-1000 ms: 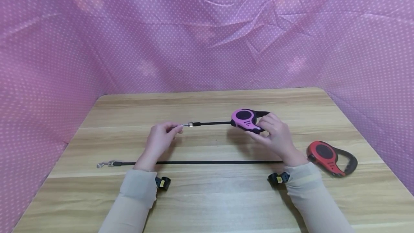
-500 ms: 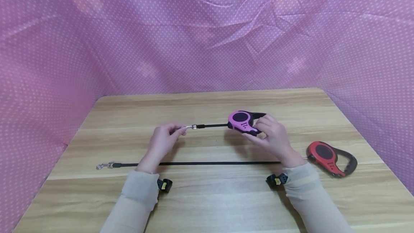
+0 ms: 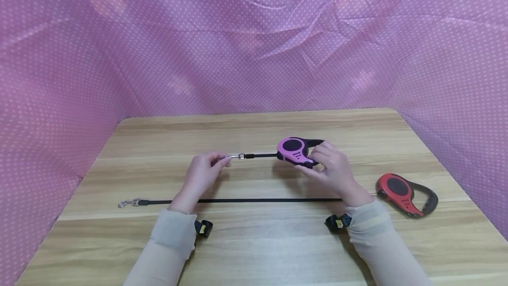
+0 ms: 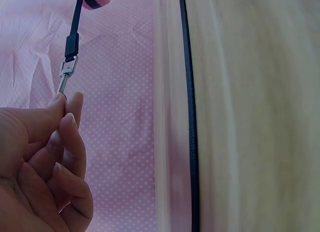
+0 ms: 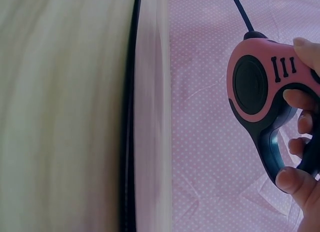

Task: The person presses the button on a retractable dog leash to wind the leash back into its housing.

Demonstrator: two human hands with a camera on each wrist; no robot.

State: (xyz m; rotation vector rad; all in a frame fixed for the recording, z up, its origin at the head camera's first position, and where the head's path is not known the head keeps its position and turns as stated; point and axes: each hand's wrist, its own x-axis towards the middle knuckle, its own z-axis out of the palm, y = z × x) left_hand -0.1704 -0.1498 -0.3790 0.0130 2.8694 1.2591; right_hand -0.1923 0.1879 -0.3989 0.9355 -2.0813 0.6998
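Observation:
My right hand (image 3: 332,164) grips the black loop handle of a pink and black retractable dog leash (image 3: 292,147), held above the table. In the right wrist view its pink casing (image 5: 240,100) shows, with fingers (image 5: 298,101) curled through the handle. A short black strap (image 3: 265,155) runs left from the casing to a metal snap hook (image 3: 241,156). Between thumb and forefinger my left hand (image 3: 202,172) pinches that hook; the hook's tip is hidden by the fingers. The left wrist view shows the hook's swivel end (image 4: 67,70) sticking out past the fingertips.
A red retractable leash (image 3: 398,191) lies on the wooden table (image 3: 262,250) at the right. Its long black strap (image 3: 266,200) stretches left across the table under both wrists, ending in a metal snap hook (image 3: 128,204). Pink dotted cloth (image 3: 254,56) hangs behind and at both sides.
The pink leash's casing has moved slightly left and down with my right hand. My left hand has shifted slightly right with the hook, and the strap between them looks shorter.

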